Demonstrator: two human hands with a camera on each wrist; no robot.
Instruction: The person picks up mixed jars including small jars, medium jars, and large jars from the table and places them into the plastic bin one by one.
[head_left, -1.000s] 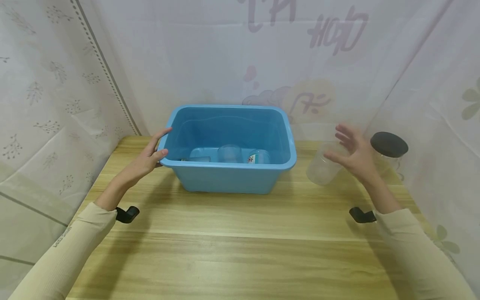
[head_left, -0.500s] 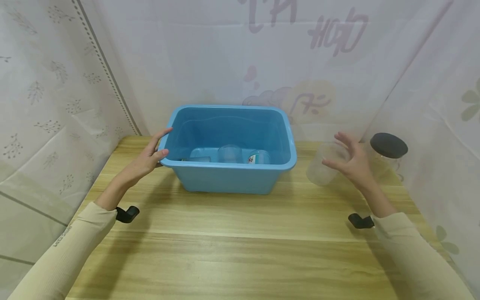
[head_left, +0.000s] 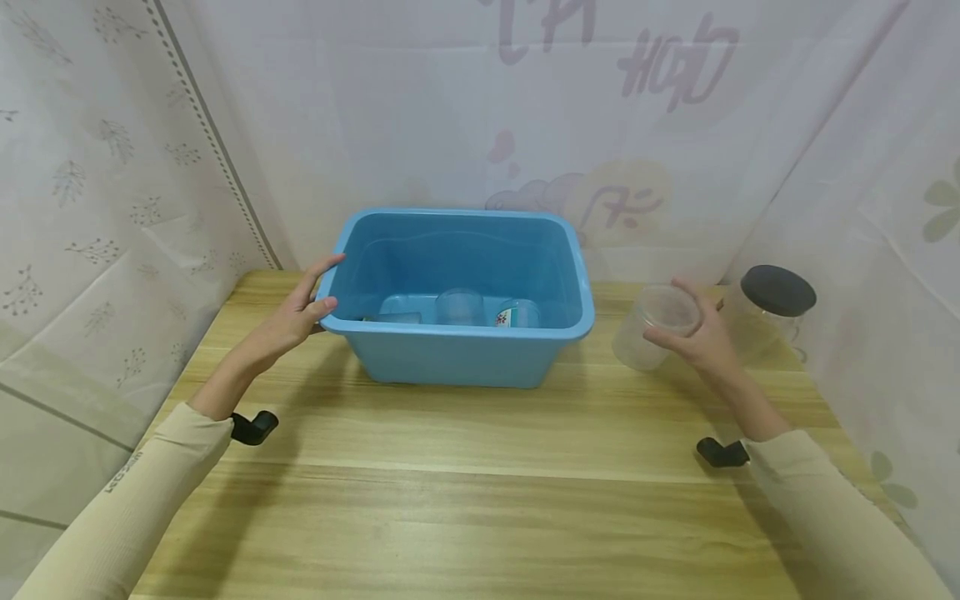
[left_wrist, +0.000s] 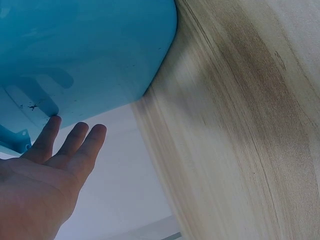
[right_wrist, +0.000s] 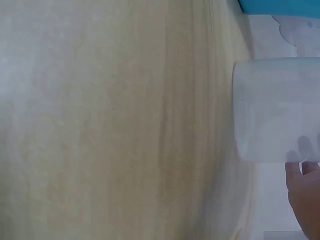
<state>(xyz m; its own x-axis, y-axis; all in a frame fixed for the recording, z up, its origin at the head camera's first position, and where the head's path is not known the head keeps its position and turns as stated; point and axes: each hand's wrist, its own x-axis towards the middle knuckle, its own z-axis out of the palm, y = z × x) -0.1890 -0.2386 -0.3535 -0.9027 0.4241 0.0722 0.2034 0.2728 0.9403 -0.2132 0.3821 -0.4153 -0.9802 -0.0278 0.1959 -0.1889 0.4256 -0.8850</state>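
A blue plastic tub (head_left: 442, 358) stands toward the back of the table, in the head view. My left hand (head_left: 291, 318) grips its left rim, thumb on top near the front corner; in the left wrist view, fingers (left_wrist: 87, 147) reach beneath the rim beside the wall. To the right stands a frosted, see-through plastic cup (head_left: 639, 342) without a lid. My right hand (head_left: 705, 337) holds it near the top, thumb on the near side and fingers behind. The right wrist view shows the cup (right_wrist: 275, 110) with fingertips at its side.
Inside the tub lie a clear rounded container (head_left: 459, 307), a small container with a colourful label (head_left: 507, 317) and a partly hidden item (head_left: 397, 318). Behind my right hand stands a clear jar with a black lid (head_left: 778, 290). Printed cloth (head_left: 420, 108) hangs around the wooden table (head_left: 465, 500).
My right hand has come down and its fingers have drawn in around the top of the cup. My left hand stays on the tub's rim.
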